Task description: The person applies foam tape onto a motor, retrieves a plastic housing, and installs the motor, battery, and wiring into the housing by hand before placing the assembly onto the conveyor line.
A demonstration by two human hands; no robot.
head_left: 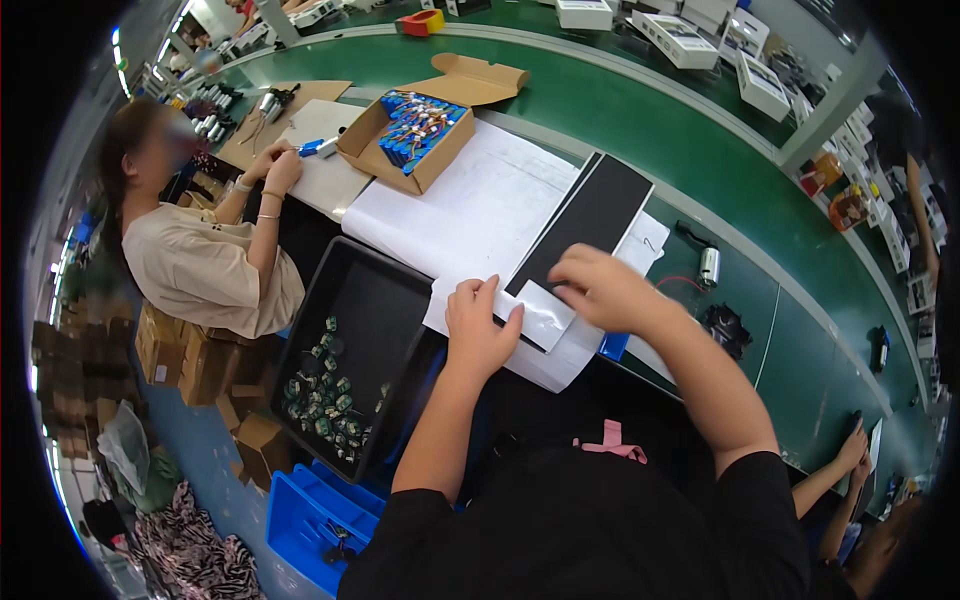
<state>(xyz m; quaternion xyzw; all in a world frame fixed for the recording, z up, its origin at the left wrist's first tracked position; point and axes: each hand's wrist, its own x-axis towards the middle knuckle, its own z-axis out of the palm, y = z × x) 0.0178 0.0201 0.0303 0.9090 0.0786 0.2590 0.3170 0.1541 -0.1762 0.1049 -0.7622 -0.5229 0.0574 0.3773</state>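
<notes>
A small glossy white sheet (pixel 546 316) lies on the near end of a long black flat panel (pixel 606 208). My left hand (pixel 480 325) rests at the sheet's left side, its fingers stretched out and the thumb apart from them, near the sheet's edge. Over the sheet's far right corner, my right hand (pixel 600 286) has its fingers curled into a pinch. It is slightly blurred, and whatever its fingertips hold is hidden or too small to name. White paper (pixel 500 190) is spread beneath the panel.
Left of me stands a black tray (pixel 335 270) with several small green parts. Beyond it a cardboard box (pixel 425 180) holds blue battery packs. A co-worker (pixel 210 250) handles a blue part at left. A silver cylindrical device (pixel 709 267) lies right; a blue bin (pixel 320 520) is below.
</notes>
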